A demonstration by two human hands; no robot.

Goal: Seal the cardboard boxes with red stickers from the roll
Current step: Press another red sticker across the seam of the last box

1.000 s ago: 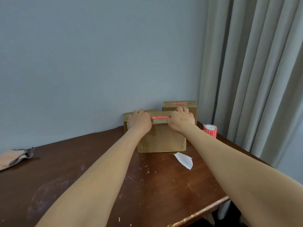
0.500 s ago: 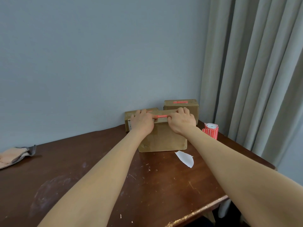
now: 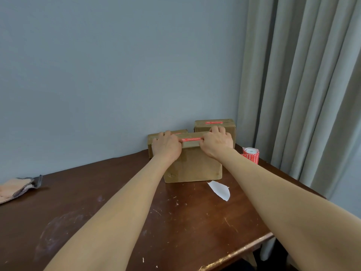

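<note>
Nearest you, the scuffed brown table (image 3: pixel 117 222) carried a white scrap of paper (image 3: pixel 219 190), lying just in front of the front box (image 3: pixel 193 165), probably peeled backing. That box stood on the table with its broad face toward you. Your left hand (image 3: pixel 167 146) and right hand (image 3: pixel 216 142) sat on its top edge, fingers curled over the top and thumbs turned inward, each bearing on one end of the red sticker (image 3: pixel 190 139) that ran along the top between them. I judged this the pressing-down step: the sticker looked laid, and you were smoothing it onto the seam.

Beyond, to your right, the sticker roll (image 3: pixel 251 155) stood upright near the table's edge, apart from the boxes. Behind the front box stood the rear right box (image 3: pixel 214 125), a red strip already on its top, and the rear left box (image 3: pixel 151 141), mostly hidden by your left hand.

Next, you would need to let go, reach right for the roll and peel a fresh sticker, if a box remained unsealed.
</note>
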